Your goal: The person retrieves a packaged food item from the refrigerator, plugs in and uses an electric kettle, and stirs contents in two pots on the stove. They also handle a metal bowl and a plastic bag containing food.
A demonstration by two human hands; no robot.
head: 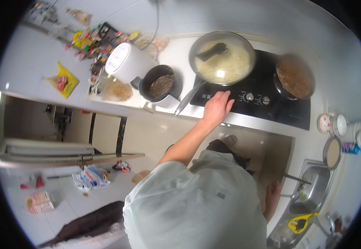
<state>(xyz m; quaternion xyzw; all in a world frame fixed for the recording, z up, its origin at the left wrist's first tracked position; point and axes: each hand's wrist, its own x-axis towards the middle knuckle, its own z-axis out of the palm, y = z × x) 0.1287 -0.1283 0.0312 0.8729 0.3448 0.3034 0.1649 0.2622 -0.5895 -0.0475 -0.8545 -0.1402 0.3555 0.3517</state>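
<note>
My left hand [217,107] reaches over the front edge of the black gas hob [295,115], just left of two control knobs [256,98]. Its thumb stands apart from the fingers, and nothing shows in its grasp. Beyond it is a wide pan with a long grey handle [190,99], under a glass lid [222,57] with a dark knob; pale food shows through. On the right burner, brown food [294,77] fills a steaming pan. Low at my right side hangs my right hand [272,196], blurred, by the counter edge near a utensil handle [287,195]; contact is unclear.
Left of the hob stand a dark pot [168,70] holding brown contents and a white appliance [127,62]. Bagged food [116,89] lies nearby. At right are the steel sink [311,186], stacked bowls [339,125] and a round pan [333,153]. A utensil handle [297,178] overhangs the counter.
</note>
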